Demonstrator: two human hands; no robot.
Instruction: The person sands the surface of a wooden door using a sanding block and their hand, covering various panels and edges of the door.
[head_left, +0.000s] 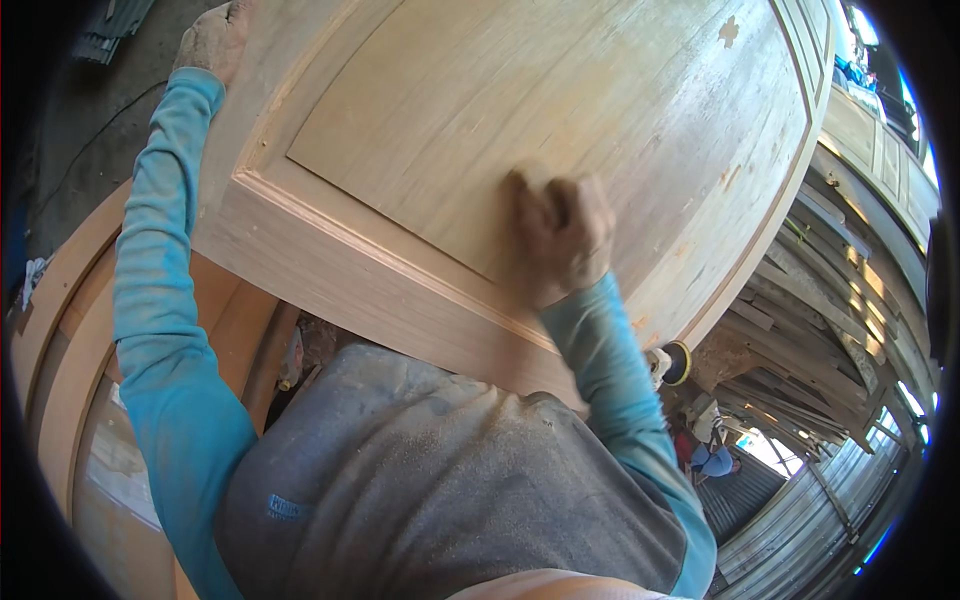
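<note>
A large pale wooden door (450, 130) with a raised panel and moulded frame lies in front of me. My left hand (213, 45) is at its far left edge, fingers closed on the wood. Over the lower middle of the panel is my right hand (570, 235), its fingers curled down against the surface and blurred by motion. Whatever lies under those fingers is hidden. Darker and lighter patches mark the panel, with a brown patch (729, 32) near the top right.
Curved wooden frame pieces (75, 340) stand at my left. A power tool with a round pad (677, 362) sits by the door's near right corner. Stacked boards (800, 300) fill the right side. Behind them a person in blue (712, 460) shows.
</note>
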